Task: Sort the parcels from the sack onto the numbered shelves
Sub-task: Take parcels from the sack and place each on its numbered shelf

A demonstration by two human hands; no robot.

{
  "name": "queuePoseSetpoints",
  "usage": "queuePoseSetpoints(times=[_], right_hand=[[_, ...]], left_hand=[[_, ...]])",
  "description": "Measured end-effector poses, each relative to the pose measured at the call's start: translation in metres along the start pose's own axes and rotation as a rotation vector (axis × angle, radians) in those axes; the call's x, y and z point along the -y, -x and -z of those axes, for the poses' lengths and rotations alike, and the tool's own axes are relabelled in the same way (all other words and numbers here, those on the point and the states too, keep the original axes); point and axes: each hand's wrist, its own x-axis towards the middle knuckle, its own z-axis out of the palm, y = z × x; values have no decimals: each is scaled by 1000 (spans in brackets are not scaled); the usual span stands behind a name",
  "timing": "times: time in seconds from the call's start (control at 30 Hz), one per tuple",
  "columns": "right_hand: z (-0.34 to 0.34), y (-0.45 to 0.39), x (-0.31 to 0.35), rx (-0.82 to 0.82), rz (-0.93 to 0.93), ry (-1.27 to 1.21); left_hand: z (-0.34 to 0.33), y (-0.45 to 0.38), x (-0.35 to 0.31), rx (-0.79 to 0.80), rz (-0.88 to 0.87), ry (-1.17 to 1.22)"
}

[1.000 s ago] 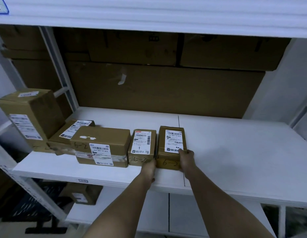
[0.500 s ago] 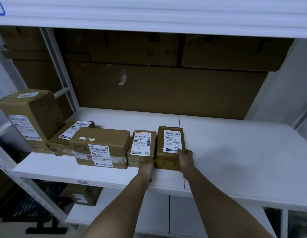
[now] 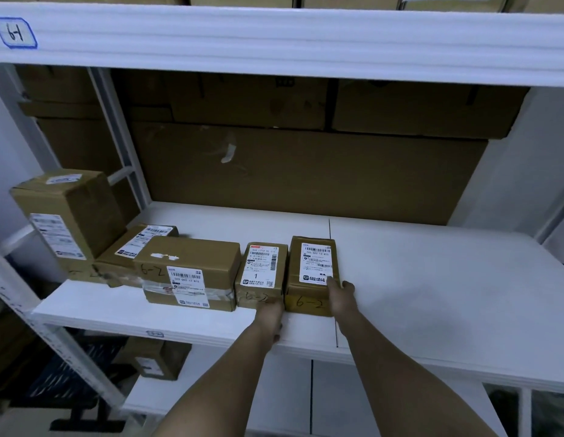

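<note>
On the white shelf (image 3: 432,279), right hand (image 3: 342,294) gripping the near right corner of the parcel (image 3: 312,275) marked 6-2, left hand (image 3: 269,316) loosely curled at its front left edge, likely squaring it beside the neighbouring parcel (image 3: 261,274).

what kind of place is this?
Probably a parcel sorting or storage room. White metal shelving carries a handwritten bay tag, and taped cardboard parcels with barcode labels and "6-2" marked on them stand in a row.
</note>
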Motion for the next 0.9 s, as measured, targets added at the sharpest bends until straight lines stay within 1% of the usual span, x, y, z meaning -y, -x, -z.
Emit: queuePoseSetpoints(times=[0.23,0.3,0.4,0.5,0.6,0.77,0.9], right_hand=[[26,31,-9,-34,45,56],[39,45,-18,-20,62,75],[58,69,-34,-15,31,63],[70,98,-53,-22,24,116],[69,125,-79,-48,-8,126],[53,172,-122,-15,-113,125],[54,195,-146,22,-179,88]], left_hand=[[-5,25,5,-5,-49,-7],[-10,39,11,35,-58,-35],[-16,62,21,114,-86,-84],[-16,83,38,171,-95,-141],[-6,103,65,192,-77,-200],[8,126,106,202,-22,-255],[2,143,127,211,5,-307]])
